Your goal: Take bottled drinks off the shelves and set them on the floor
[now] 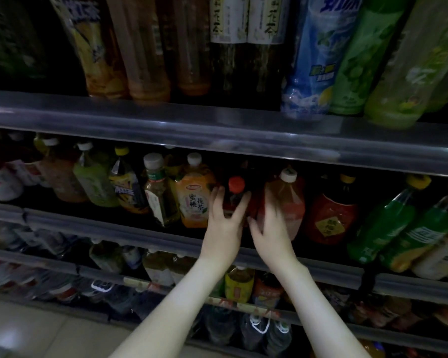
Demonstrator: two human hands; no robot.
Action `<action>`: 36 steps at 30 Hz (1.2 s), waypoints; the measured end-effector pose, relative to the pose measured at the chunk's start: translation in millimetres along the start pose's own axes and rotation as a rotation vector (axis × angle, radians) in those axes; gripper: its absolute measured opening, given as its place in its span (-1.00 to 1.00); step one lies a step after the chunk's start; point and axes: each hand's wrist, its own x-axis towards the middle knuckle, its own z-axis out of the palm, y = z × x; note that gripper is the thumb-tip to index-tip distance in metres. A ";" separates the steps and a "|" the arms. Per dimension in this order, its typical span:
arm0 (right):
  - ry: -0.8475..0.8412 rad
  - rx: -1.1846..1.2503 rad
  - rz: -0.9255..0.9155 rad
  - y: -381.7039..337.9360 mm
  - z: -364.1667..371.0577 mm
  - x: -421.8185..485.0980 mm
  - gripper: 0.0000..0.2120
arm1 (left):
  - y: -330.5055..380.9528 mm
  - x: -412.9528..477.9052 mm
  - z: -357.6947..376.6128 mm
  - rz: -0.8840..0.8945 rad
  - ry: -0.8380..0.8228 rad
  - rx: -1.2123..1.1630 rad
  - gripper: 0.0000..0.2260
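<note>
While both arms reach in at the middle shelf [140,235], the left hand [224,224] lies against a dark bottle with a red cap [235,196], its fingers straight and splayed to either side of the neck, not yet wrapped round it. The right hand [272,228] rests on the neighbouring white-capped bottle [289,202] of reddish-brown drink; it is blurred, so I cannot tell whether it grips or only touches.

Both bottles look full, so I'd judge them fairly heavy, with smooth plastic walls that give a little under a squeeze and may slip. The narrowing below the shoulder seems the safest place to hold, with the thumb right round it.

Room is tight. The rail of the upper shelf [217,140] hangs just above the caps, and the orange peach-tea bottle [194,200] and a red-labelled bottle [331,218] stand close on either side. Each bottle probably has to tip forward over the front lip. The pale floor [23,332] shows at the lower left.
</note>
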 end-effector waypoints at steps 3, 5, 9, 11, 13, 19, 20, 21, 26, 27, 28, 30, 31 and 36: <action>-0.127 -0.056 -0.028 -0.6 8.3 3.1 -0.15 | -9.9 -23.3 -8.9 0.058 -0.035 -0.172 -0.42; -0.098 -0.055 -0.009 -3.1 13.1 6.1 -0.14 | -15.9 -31.4 -16.0 0.059 -0.057 -0.232 -0.49; -0.043 -0.065 0.013 -8.6 18.6 6.9 -0.23 | -23.8 -40.5 -29.0 0.041 -0.093 -0.278 -0.55; -0.020 -0.052 -0.003 -8.5 21.4 -0.5 -0.29 | -22.3 -44.7 -37.5 -0.072 -0.121 -0.331 -0.48; -0.006 0.002 -0.012 -9.3 23.4 -13.6 -0.32 | -20.7 -49.2 -48.6 -0.198 -0.163 -0.382 -0.38; -0.009 0.047 -0.114 -25.4 17.8 -45.1 -0.26 | -18.1 -56.5 -75.6 -0.369 -0.396 -0.442 -0.09; -0.010 0.048 -0.131 -29.8 15.6 -47.4 -0.27 | -16.4 -56.6 -78.9 -0.397 -0.416 -0.456 -0.06; -0.006 0.062 -0.132 -35.4 12.6 -48.3 -0.27 | -14.3 -55.7 -82.5 -0.416 -0.418 -0.471 -0.04; -0.036 0.138 -0.135 -64.9 -5.2 -48.7 -0.29 | -9.7 -44.0 -108.3 -0.450 -0.341 -0.560 -0.04; -0.063 0.152 -0.131 -70.5 -8.2 -48.7 -0.29 | -9.4 -42.0 -114.1 -0.455 -0.326 -0.571 -0.06; -0.092 0.163 -0.125 -74.9 -10.2 -48.8 -0.29 | -9.3 -40.6 -119.5 -0.460 -0.319 -0.579 -0.10; -0.156 0.188 -0.074 -80.9 -13.9 -50.4 -0.26 | -7.5 -39.5 -130.2 -0.460 -0.335 -0.595 -0.20; -0.191 0.194 -0.037 -83.4 -16.1 -51.2 -0.25 | -6.4 -40.3 -134.4 -0.466 -0.357 -0.595 -0.24; -0.414 0.119 0.014 -81.6 -21.6 -54.7 -0.14 | -6.4 -58.5 -138.6 -0.529 -0.429 -0.522 -0.28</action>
